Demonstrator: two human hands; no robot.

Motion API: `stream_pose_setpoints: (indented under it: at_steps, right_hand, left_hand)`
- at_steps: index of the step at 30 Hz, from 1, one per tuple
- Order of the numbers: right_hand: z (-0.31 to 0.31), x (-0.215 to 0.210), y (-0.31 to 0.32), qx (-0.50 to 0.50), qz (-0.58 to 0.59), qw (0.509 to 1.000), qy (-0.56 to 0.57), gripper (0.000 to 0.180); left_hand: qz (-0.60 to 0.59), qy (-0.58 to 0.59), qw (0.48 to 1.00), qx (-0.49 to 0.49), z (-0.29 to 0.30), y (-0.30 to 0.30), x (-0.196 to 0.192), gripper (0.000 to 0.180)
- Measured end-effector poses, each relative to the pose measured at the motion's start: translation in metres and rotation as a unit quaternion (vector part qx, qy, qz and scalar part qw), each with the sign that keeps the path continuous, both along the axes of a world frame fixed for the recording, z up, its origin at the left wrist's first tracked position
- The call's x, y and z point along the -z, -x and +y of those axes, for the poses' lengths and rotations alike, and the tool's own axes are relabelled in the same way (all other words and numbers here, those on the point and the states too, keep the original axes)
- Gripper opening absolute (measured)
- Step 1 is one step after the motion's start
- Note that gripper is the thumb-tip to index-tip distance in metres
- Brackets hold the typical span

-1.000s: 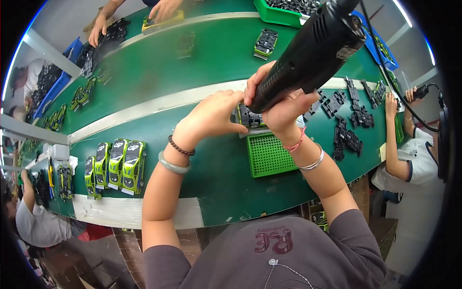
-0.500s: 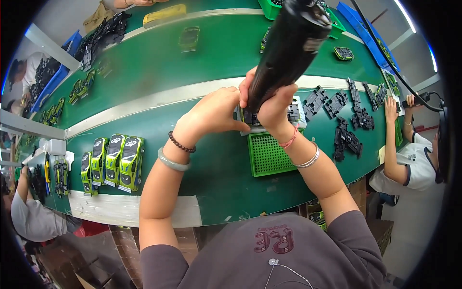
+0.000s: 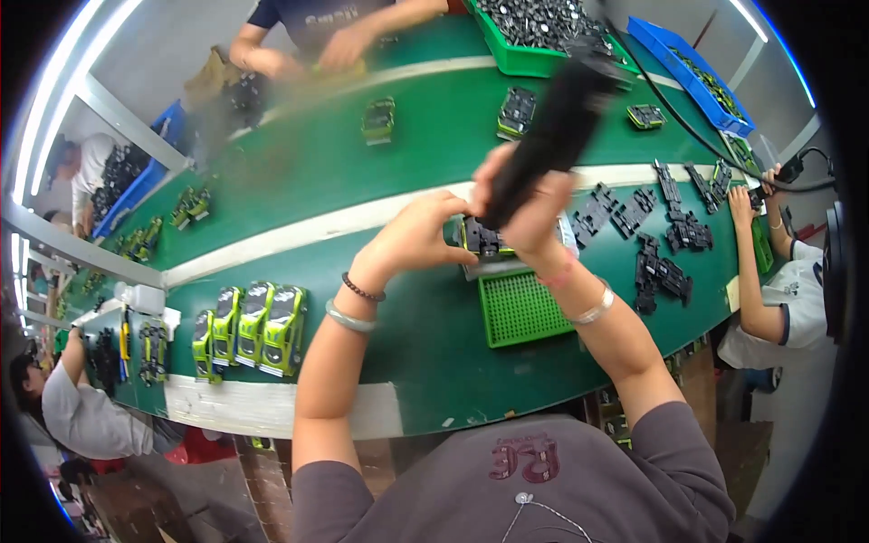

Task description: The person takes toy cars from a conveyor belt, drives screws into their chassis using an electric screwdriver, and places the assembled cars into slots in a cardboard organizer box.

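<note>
My left hand (image 3: 418, 237) grips a small black and green toy car body (image 3: 482, 241) and steadies it just above a green perforated tray (image 3: 520, 312). My right hand (image 3: 534, 213) is closed around a black electric screwdriver (image 3: 554, 136), held nearly upright with its tip down on the toy car. A black cable (image 3: 688, 127) runs from the tool's top off to the right. The screwdriver's tip is hidden behind my fingers.
Three finished green and black toy cars (image 3: 258, 324) stand at the left on the green belt (image 3: 362, 181). Black car chassis parts (image 3: 665, 244) lie at the right. A green bin (image 3: 543, 36) and a blue bin (image 3: 697, 68) hold parts at the back. Other people work around the belt.
The screwdriver has tipped from a leaning pose to nearly upright over the toy car. The toy cars on the far belt have shifted along it. My left hand stays on the car.
</note>
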State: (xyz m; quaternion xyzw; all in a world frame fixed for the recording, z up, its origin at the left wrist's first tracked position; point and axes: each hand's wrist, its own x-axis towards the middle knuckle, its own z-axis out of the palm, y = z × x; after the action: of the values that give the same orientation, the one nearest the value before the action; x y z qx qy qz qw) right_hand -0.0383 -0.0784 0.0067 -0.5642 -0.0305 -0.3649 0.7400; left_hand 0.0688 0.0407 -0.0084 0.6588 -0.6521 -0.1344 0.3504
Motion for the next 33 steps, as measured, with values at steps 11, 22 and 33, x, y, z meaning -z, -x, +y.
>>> stream_pose_setpoints:
  at_steps: [11, 22, 33]
  right_hand:
    - [-0.071, 0.028, 0.142, 0.173, 0.018, 0.984, 0.026, 0.096]
    - [-0.075, 0.048, 0.143, 0.156, 0.083, 0.984, 0.034, 0.09]
    - [-0.075, 0.048, 0.145, 0.15, 0.085, 0.985, 0.017, 0.094]
  left_hand:
    - [0.221, 0.029, 0.962, -0.158, 0.076, -0.079, -0.083, 0.05]
    - [-0.143, -0.093, 0.964, -0.202, -0.001, -0.117, -0.018, 0.043]
    - [-0.214, -0.024, 0.972, -0.095, -0.118, -0.061, 0.007, 0.038]
